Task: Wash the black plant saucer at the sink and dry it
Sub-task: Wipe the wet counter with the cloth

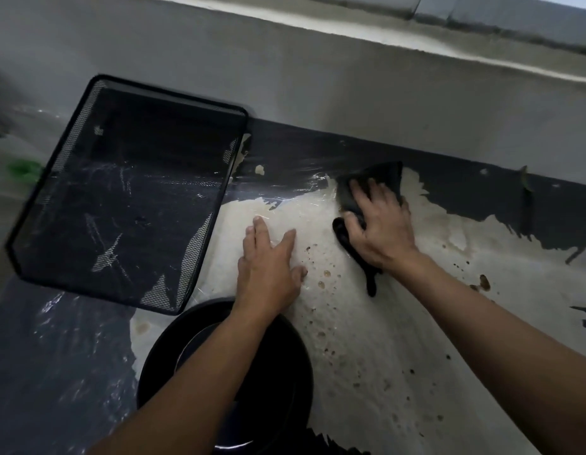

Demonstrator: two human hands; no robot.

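Two bare hands were out over the counter (pixel 400 339), and I counted one of everything else on it: one saucer, one tray, one cloth.

The black plant saucer (pixel 278 372) sat at the counter's near edge, about midway along it. It was round and empty as far as I could see, and the left forearm crossed above its left part. Neither hand touched it.

The left hand (pixel 268 261) lay palm down on the pale, worn patch in the middle of the counter, just beyond the saucer. Its fingers were straight and a little apart, the thumb out to the side, holding nothing.

The right hand (pixel 380 221) was further back and to the right, near the counter's back edge where it meets the grey wall (pixel 318 77). It pressed down on a black cloth (pixel 383 177). The fingers were bent over the cloth and slightly apart, and the thumb was tucked against a bunched fold. One dark tail of the cloth trailed out from under the wrist toward the near edge.

A single black mesh tray (pixel 121 192) took up the left part of the counter, turned at an angle, with its near corner just beside the saucer's rim. Brown droplets, too many and too small to count, speckled the pale patch between and below the two hands. At the far left edge sat one green blur (pixel 22 169) that I could not make out.
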